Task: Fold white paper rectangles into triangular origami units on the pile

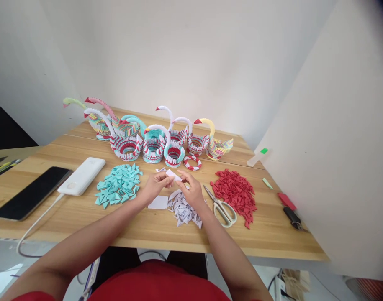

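Note:
Between both hands is a small white piece of paper [173,174], lifted above the table. My left hand [155,185] pinches its left side, and my right hand [191,189] grips its right side. Below the right hand lies a pile of folded white paper triangles [184,207], partly covered by that hand. Beside the pile rests a flat white paper sheet [158,202]. A heap of turquoise paper triangles [118,185] is left of my hands; a heap of red paper triangles [237,193] is to the right. Scissors [222,207] lie between the white and red heaps.
Several folded-paper swans [126,146] stand behind the hands, with a red and white paper ring [192,163] in front. A white power bank [82,175] with a cable and a black phone [32,193] lie at left. A black-handled tool [292,217] sits by the right panel.

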`<action>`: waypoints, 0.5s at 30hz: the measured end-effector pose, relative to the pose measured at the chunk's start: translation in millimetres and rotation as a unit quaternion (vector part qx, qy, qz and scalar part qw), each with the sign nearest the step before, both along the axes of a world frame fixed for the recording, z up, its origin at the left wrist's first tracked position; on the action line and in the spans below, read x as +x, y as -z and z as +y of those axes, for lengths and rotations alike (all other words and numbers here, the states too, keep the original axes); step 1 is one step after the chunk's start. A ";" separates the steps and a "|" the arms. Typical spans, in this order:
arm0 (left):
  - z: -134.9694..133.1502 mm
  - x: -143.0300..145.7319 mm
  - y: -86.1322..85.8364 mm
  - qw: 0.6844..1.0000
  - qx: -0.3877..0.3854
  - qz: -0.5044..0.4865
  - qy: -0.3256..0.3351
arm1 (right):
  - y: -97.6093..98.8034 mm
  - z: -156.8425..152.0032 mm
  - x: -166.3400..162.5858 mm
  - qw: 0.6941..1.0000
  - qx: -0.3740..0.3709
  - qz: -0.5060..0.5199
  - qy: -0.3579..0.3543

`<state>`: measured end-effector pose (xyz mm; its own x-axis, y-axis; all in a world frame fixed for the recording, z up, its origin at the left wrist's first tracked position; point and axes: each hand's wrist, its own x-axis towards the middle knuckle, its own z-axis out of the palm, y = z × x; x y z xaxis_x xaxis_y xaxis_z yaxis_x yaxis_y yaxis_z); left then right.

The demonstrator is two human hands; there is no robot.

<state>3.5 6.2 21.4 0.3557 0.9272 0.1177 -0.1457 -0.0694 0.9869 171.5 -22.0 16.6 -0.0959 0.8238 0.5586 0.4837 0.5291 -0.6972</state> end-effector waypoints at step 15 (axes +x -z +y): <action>12.4 -7.6 5.4 0.997 0.010 0.047 0.067 | -7.7 6.7 13.4 0.977 0.152 -0.142 -0.052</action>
<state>-4.0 18.5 16.0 0.4863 0.8685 0.0961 -0.0619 -0.0755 0.9952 184.9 -15.2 24.3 -0.3579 0.6014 0.7143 0.5673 0.7477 -0.3452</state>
